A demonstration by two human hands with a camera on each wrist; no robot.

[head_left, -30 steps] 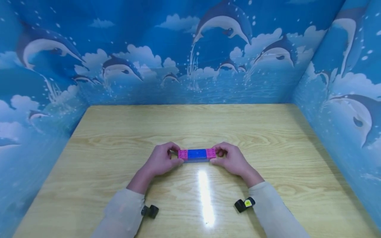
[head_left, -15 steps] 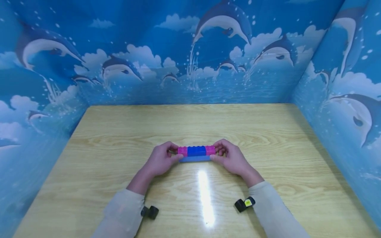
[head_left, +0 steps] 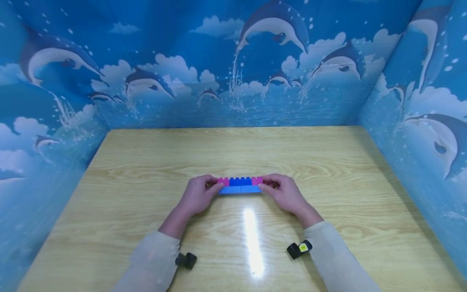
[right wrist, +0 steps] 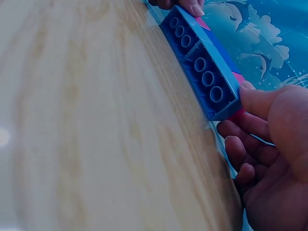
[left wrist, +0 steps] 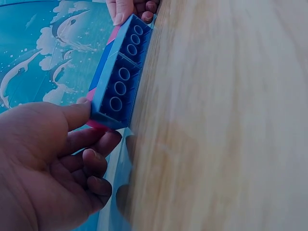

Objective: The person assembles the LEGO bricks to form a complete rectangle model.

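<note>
In the head view a joined row of toy building bricks is held between both hands at mid-table. Its top layer has a dark blue brick [head_left: 240, 181] between two pink bricks [head_left: 223, 182]. Two light blue bricks [head_left: 231, 190] sit end to end as the lower layer. My left hand [head_left: 198, 196] pinches the left end between thumb and fingers; my right hand [head_left: 287, 196] pinches the right end alike. Both wrist views show the hollow underside [left wrist: 120, 89] with round tubes, tilted toward the wrists.
A wood-grain table [head_left: 233, 152] lies below, with a bright light reflection in front of the bricks. Dolphin-print sheets [head_left: 204, 97] stand around its back and sides. Black wrist devices [head_left: 293, 250] sit at both cuffs.
The bricks have tipped back: their studded tops faced upward before, and now the light blue front shows more. Both hands turned with them and kept their hold.
</note>
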